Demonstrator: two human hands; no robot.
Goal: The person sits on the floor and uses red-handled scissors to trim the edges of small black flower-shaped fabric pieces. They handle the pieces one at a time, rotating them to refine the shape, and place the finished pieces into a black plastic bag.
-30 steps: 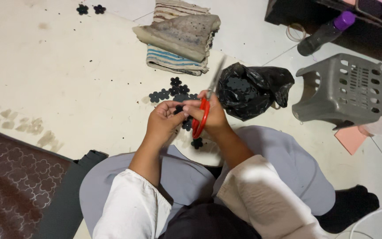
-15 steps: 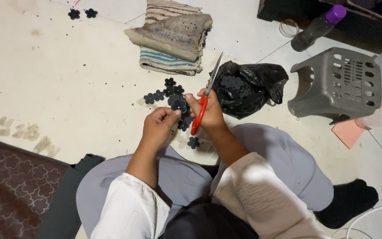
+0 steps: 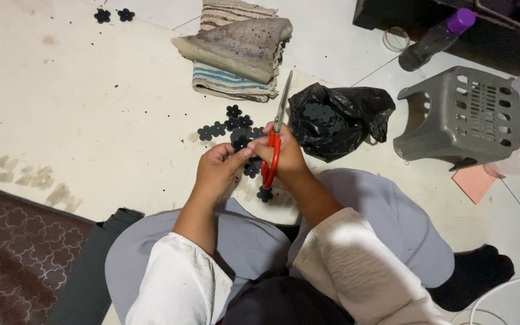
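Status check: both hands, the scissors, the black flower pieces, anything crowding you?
Right hand grips red-handled scissors, blades up. Left hand pinches a black piece at the handles. Cut black flower pieces on floor just ahead. Black bag close right, not touching.

A crumpled black plastic bag (image 3: 339, 120) lies on the floor beside a dark purple-capped bottle (image 3: 436, 37).
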